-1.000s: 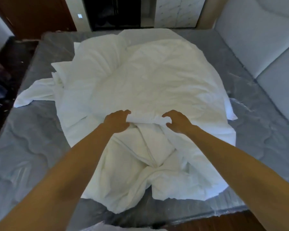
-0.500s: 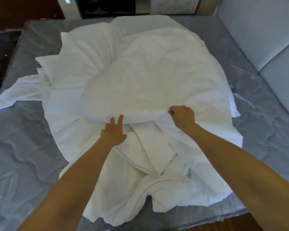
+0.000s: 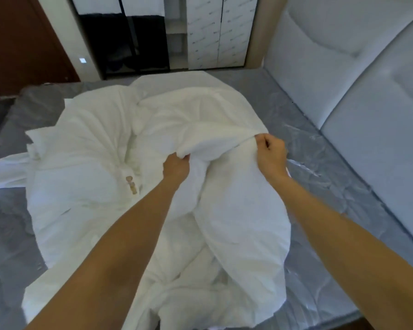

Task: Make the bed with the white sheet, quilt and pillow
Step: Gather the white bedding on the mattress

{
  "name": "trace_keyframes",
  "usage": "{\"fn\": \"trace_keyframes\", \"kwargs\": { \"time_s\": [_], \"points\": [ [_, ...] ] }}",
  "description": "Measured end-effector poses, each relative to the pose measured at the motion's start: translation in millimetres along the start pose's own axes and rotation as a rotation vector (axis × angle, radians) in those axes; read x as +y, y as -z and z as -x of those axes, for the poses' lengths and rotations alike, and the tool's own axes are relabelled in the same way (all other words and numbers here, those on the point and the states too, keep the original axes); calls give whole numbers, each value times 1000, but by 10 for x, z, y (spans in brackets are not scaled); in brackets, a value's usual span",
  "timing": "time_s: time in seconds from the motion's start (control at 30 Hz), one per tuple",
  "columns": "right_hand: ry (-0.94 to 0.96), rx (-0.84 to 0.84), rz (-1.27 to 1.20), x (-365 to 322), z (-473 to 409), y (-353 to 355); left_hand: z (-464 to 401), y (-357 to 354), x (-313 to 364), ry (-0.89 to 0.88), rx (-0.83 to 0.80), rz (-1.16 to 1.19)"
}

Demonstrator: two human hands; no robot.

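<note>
A heap of white bedding covers the middle of the bare grey mattress (image 3: 339,177). The thick white quilt (image 3: 200,120) lies on top, and its near edge is lifted off the heap. My left hand (image 3: 175,166) grips that raised edge from below. My right hand (image 3: 271,154) is closed on the same edge further right. Thinner white sheet fabric (image 3: 86,186) spreads under and left of the quilt, with a strip trailing off to the left. A small tan object (image 3: 131,185) rests on the sheet. I cannot pick out a pillow in the pile.
A padded pale headboard (image 3: 367,91) runs along the right side of the bed. Beyond the far edge stand a dark open wardrobe (image 3: 124,41), white panels (image 3: 215,32) and a brown door (image 3: 22,39). Bare mattress shows at left and right of the heap.
Both hands closed on the quilt's near edge and raised it up and away from me. The fold rose off the sheet, uncovering the small tan object. The camera tilted up.
</note>
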State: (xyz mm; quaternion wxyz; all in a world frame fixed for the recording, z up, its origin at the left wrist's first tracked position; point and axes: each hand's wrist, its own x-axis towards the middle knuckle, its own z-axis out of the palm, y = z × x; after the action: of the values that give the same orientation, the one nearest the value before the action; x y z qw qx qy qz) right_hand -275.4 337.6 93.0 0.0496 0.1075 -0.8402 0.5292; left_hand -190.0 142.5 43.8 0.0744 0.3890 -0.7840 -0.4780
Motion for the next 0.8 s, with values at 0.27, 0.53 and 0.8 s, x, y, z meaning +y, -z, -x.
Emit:
{"fn": "trace_keyframes", "kwargs": {
  "time_s": [0.27, 0.53, 0.8],
  "points": [
    [-13, -3, 144, 590, -880, 1827, 455, -1550, 1648, -81, -72, 528],
    [146, -152, 491, 1127, -1246, 2082, 369, -2210, 1973, -80, -150, 418],
    [604, -386, 947, 1490, -1266, 857, 331, -1703, 1364, 17, -370, 234]
  ]
}}
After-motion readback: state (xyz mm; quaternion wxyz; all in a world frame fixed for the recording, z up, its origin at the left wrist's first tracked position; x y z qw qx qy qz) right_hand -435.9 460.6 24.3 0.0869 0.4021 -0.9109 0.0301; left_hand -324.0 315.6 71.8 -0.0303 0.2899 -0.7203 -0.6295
